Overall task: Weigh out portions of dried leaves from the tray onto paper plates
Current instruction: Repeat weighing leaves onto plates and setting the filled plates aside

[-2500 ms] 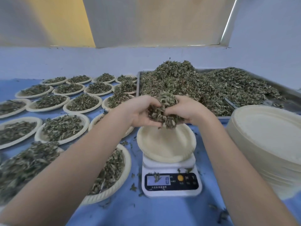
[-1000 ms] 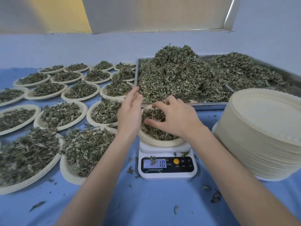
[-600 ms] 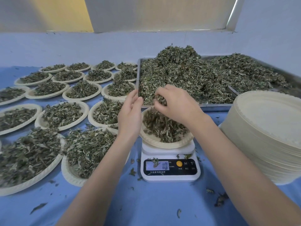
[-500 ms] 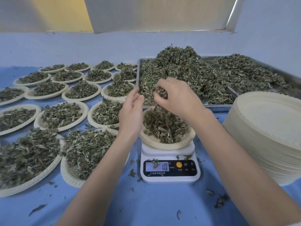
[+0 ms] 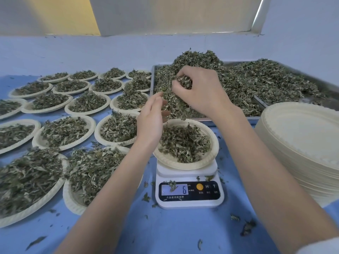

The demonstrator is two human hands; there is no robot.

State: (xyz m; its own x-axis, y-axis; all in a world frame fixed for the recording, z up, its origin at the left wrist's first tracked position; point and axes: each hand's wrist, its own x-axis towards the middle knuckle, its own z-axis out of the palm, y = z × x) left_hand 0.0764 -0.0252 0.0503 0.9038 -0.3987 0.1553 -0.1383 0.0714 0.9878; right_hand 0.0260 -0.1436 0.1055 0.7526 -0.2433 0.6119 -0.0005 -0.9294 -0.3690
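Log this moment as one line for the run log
step: trimming portion | right hand: pinches leaves over tray | left hand: open beside plate | plate: on scale | display: 6

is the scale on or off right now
On. The scale has a lit display showing a 6, partly covered by a stray leaf, with the plate of leaves sitting on its platform.

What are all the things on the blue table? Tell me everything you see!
scale: one, white, front centre, display partly covered by a leaf.
plate on scale: one, cream, holds leaves.
filled plates: many, cream, left side, each with green-brown leaves.
empty plate stack: one, cream, right.
tray: one, metal, back, heaped with dried leaves.
table: blue, crumbs scattered.
left hand: open, beside the plate on scale.
right hand: pinches leaves over tray.
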